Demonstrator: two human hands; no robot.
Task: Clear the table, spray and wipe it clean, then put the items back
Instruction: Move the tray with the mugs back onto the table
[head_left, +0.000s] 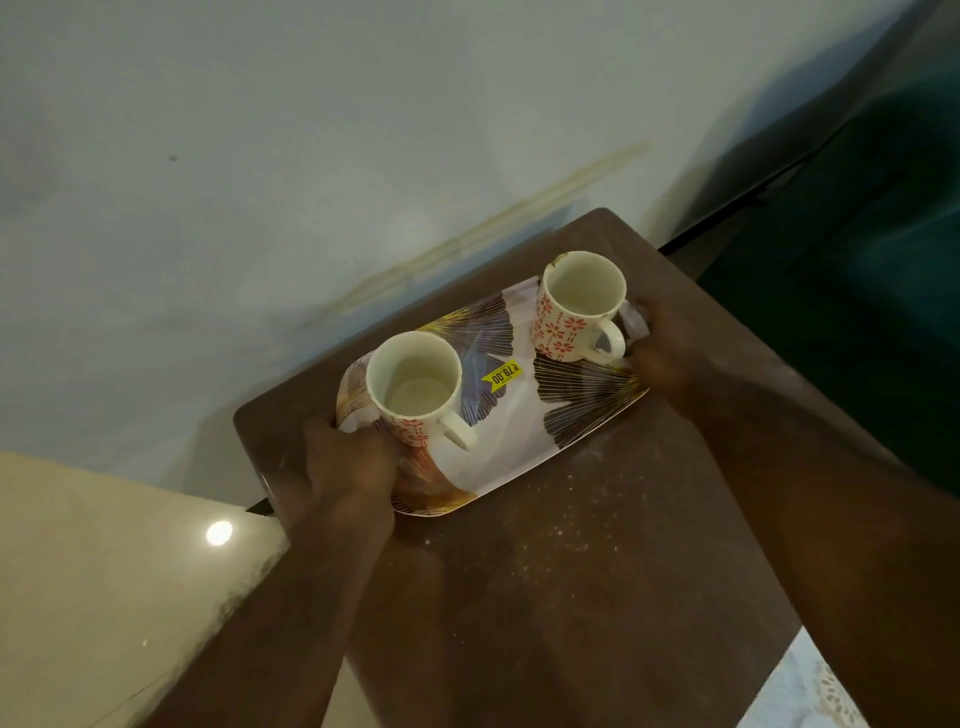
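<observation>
Where your two hands meet the work, both are closed on one item: your left hand (348, 462) is curled over the near-left end of the tray (524, 441), fingers wrapped around its rim, and your right hand (662, 353) clasps the far-right end in the same manner, its fingertips hidden behind the edge. Item one, the tray: rectangular with rounded corners, white ground with fan-shaped leaf prints in dark brown, purple and orange, lying diagonally across the table; whether it rests on the surface or is just lifted cannot be told. Item two, a yellow price sticker (503, 373), stuck near the tray's middle. Item three, the near mug (415, 389): cream with a red flower pattern, upright, empty, handle turned toward you, standing on the tray's left end just beside your left hand. Item four, the far mug (579, 312): same pattern, upright, empty, handle pointing toward your right hand, standing on the right end; its rim looks chipped at the far left. The two mugs stand well apart, with the sticker between them. Item five, the table (571, 597): dark brown, rounded corners, its near surface dusted with pale specks and crumbs. Beyond it, a pale blue-grey wall (260, 156) with a faint yellowish streak; to the left, a glossy beige floor (104, 597); to the right, a dark green surface (857, 260), too dim to identify.
</observation>
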